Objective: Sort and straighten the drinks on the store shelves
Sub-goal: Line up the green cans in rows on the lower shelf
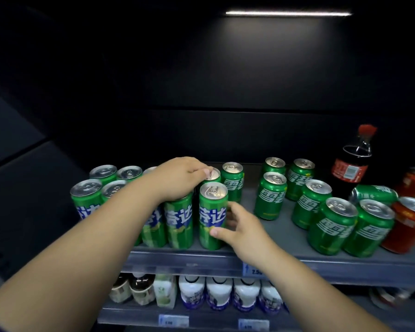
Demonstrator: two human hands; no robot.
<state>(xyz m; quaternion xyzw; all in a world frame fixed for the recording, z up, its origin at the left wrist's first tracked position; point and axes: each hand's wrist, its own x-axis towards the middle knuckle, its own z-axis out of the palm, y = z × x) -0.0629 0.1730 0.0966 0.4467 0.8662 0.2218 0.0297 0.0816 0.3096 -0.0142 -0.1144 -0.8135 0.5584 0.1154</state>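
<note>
— Where are the drinks?
— On the grey shelf (297,257). The tall green cans (177,224) stand packed at the left, and one tall can (212,216) is at their right end, near the front edge.
— Who holds it?
— The right hand (240,226); its fingers (229,209) are spread around the can's right side, the thumb pressed low on its front. The left hand (177,180) lies over the top of the can just left, its fingers curled onto the rim of a can behind.
— And further right?
— Short green cans (271,197) stand loosely apart; one green can (374,194) lies on its side. A cola bottle (351,168) stands far behind, orange cans (405,226) at the right edge. Below, white bottles (218,293) line a lower shelf (201,316).
</note>
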